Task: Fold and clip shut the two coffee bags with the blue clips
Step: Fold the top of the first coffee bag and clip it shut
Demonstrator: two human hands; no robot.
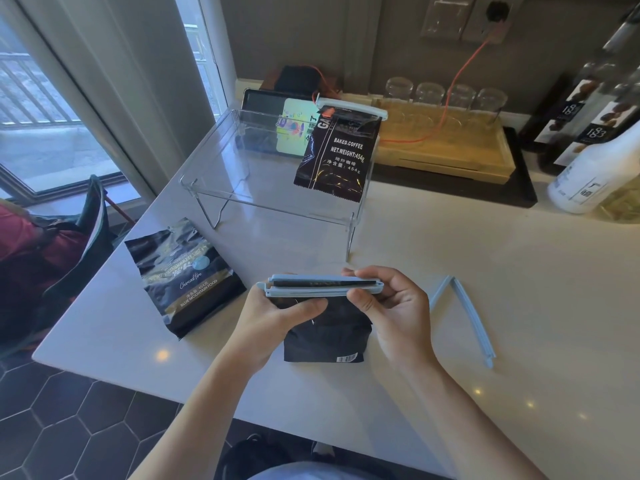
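Note:
A black coffee bag stands on the white table in front of me, its folded top caught in a pale blue clip. My left hand grips the clip's left end and the bag's upper edge. My right hand pinches the clip's right end, thumb below and fingers over the top. A second black coffee bag lies flat to the left. Another blue clip lies open in a V at the right. A third black bag hangs clipped on a clear rack.
The clear acrylic rack stands behind the bags with a phone behind it. A wooden tray with upturned glasses sits at the back, bottles at the far right. A chair with a red bag is left of the table.

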